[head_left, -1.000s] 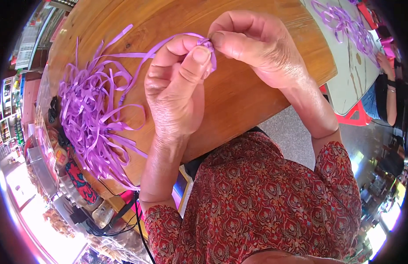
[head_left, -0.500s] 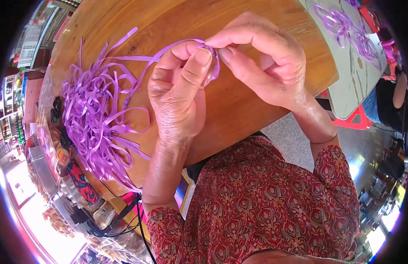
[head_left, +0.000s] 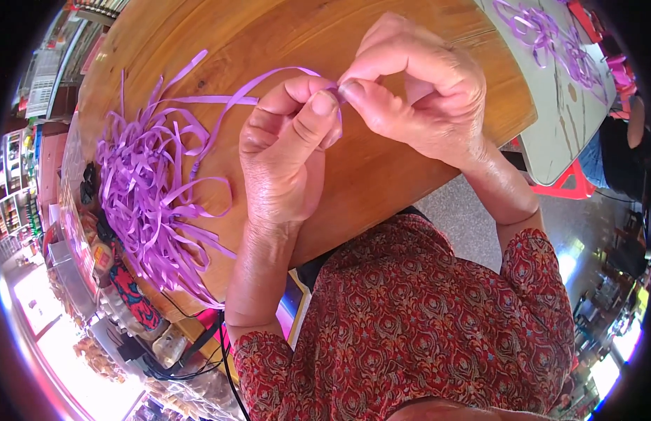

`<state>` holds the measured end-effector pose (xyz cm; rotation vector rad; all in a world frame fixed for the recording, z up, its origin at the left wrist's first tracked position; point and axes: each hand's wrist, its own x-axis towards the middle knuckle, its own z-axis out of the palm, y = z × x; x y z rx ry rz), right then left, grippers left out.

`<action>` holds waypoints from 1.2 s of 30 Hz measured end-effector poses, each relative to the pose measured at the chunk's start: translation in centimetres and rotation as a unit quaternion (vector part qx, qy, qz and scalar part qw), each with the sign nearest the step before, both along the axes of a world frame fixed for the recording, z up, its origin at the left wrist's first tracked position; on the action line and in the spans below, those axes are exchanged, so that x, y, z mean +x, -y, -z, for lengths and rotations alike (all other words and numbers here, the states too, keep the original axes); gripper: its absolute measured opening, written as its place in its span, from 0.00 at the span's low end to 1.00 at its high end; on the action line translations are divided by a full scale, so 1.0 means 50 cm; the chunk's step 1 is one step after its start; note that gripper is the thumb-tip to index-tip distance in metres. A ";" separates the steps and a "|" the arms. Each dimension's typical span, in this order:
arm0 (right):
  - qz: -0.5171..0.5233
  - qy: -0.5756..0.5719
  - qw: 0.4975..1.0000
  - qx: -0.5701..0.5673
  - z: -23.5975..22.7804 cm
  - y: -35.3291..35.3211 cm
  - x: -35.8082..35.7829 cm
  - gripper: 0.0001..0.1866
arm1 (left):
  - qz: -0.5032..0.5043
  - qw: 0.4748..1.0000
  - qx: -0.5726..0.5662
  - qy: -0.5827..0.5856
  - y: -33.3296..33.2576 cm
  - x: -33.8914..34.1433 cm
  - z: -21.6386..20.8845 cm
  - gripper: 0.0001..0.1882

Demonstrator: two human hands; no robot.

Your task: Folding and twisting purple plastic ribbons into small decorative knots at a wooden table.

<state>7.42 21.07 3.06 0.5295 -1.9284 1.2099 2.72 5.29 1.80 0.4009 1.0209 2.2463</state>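
A narrow purple ribbon (head_left: 280, 70) arcs from the tabletop up to my fingers. My left hand (head_left: 287, 144) pinches it between thumb and curled forefinger. Close beside, the thumb and forefinger of my right hand (head_left: 423, 91) are pressed together on the same ribbon, just right of the left thumb. The short bit between the two pinches is mostly hidden by my fingertips. Left of my left hand lies a big tangled heap of purple ribbon (head_left: 146, 189) with several loose ends and loops spread over the wood.
The brown wooden table (head_left: 381, 189) carries the heap. A pale marbled table (head_left: 560, 133) adjoins at the right, with more purple ribbon (head_left: 550, 42) on it. A red stool (head_left: 567, 184) stands below. Black cables (head_left: 223, 358) and bagged goods crowd the lower left. Another person sits at far right.
The right thumb and forefinger have moved slightly down and changed their pinch on the ribbon. The loop that hung beside the left thumb is now drawn in and barely shows.
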 end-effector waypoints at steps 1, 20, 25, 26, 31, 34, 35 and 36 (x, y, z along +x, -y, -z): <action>-0.007 0.039 0.999 -0.014 0.002 -0.001 0.004 0.04 | -0.009 1.000 -0.001 0.006 -0.001 0.003 -0.002 0.06; -0.066 0.220 0.958 -0.174 0.019 0.004 0.017 0.07 | -0.073 0.994 -0.063 -0.044 0.006 0.001 -0.007 0.05; -0.008 0.072 0.995 -0.069 -0.003 -0.012 0.005 0.13 | -0.071 0.995 -0.049 -0.048 0.004 -0.001 -0.001 0.05; 0.008 -0.012 1.000 0.018 -0.004 -0.016 0.001 0.15 | -0.072 0.995 -0.050 -0.048 0.006 -0.001 -0.002 0.05; 0.048 0.012 0.983 0.177 -0.007 -0.019 0.001 0.17 | -0.079 0.992 -0.082 -0.056 0.003 0.008 -0.011 0.06; 0.056 -0.006 0.973 0.223 -0.008 -0.035 0.005 0.16 | -0.088 0.986 -0.098 -0.102 0.004 0.004 -0.004 0.06; 0.077 -0.010 0.969 0.236 -0.008 -0.038 0.006 0.14 | -0.089 0.986 -0.099 -0.102 0.005 0.004 -0.004 0.06; 0.077 -0.010 0.969 0.235 -0.009 -0.038 0.006 0.14 | -0.096 0.979 -0.130 -0.124 0.005 0.005 -0.003 0.06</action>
